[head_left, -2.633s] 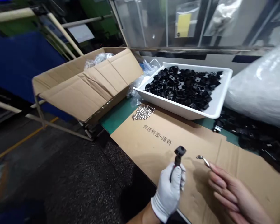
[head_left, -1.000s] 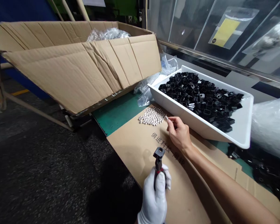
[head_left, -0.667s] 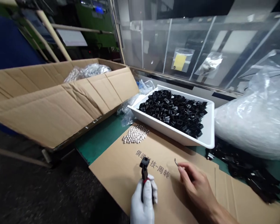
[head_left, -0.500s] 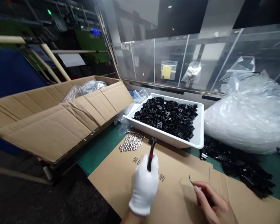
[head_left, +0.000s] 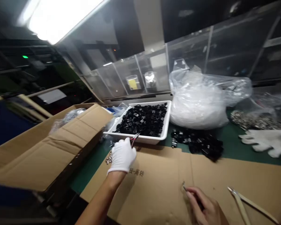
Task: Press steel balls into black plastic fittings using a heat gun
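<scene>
My left hand [head_left: 123, 154], in a white glove, is closed around small red-handled pliers [head_left: 134, 139]. Their silvery tip reaches the front rim of a white tray [head_left: 167, 125] heaped with black clip-like parts [head_left: 142, 120]. Partly hidden behind the glove are small shiny metal balls or nuts [head_left: 109, 158]. My bare right hand [head_left: 204, 204] pinches a thin metal piece with a bent tip [head_left: 184, 186] above the cardboard sheet [head_left: 159, 178]; its exact kind is unclear.
An open cardboard box [head_left: 44, 156] stands at left. Behind the sheet lie more black parts [head_left: 203, 143] and a large bag of white pieces [head_left: 199, 106]. Pale-handled pliers [head_left: 240, 200], a white glove [head_left: 269, 140] and a pile of metal pieces [head_left: 245, 120] are at right.
The view has swung right. My left hand has moved from over the sheet to the tray's front rim; the black piece at its tool's tip no longer shows. My right hand keeps its pinch.
</scene>
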Available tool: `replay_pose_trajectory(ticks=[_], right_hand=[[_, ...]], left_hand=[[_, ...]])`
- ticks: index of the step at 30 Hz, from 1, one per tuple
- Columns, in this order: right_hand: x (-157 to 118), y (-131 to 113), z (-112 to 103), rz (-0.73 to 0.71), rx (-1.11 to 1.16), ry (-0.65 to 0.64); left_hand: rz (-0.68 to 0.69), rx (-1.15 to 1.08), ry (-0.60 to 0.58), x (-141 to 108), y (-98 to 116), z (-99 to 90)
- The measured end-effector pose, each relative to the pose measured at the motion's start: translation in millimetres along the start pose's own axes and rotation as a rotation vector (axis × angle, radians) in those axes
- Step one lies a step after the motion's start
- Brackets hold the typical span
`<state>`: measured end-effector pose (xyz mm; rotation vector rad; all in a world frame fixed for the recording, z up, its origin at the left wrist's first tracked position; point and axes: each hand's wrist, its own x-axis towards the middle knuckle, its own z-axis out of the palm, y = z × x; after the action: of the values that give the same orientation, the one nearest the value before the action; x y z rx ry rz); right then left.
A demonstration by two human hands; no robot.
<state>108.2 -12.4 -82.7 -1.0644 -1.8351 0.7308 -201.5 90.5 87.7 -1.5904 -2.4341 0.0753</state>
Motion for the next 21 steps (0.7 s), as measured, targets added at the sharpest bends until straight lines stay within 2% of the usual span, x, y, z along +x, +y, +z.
replay_pose_trajectory(ticks=[4, 7, 9, 16, 21], right_hand=[[-1, -5, 4, -0.022, 0.029, -0.018], [-6, -13, 11, -0.059, 0.059, -0.067], [-9, -17, 13, -0.067, 0.067, -0.109], [-7, -25, 12, -0.022, 0.02, -0.194], [-4, -27, 10, -0.004, -0.026, -0.215]], left_hand=[[0.224, 0.031, -0.125, -42, 62, 0.6], [0.272, 0.034, -0.231, -60, 106, 11.5], [0.282, 0.045, -0.265, -65, 127, 18.1], [0.411, 0.008, -0.265, -72, 179, 22.8], [0.439, 0.019, -0.252, -71, 197, 24.2]])
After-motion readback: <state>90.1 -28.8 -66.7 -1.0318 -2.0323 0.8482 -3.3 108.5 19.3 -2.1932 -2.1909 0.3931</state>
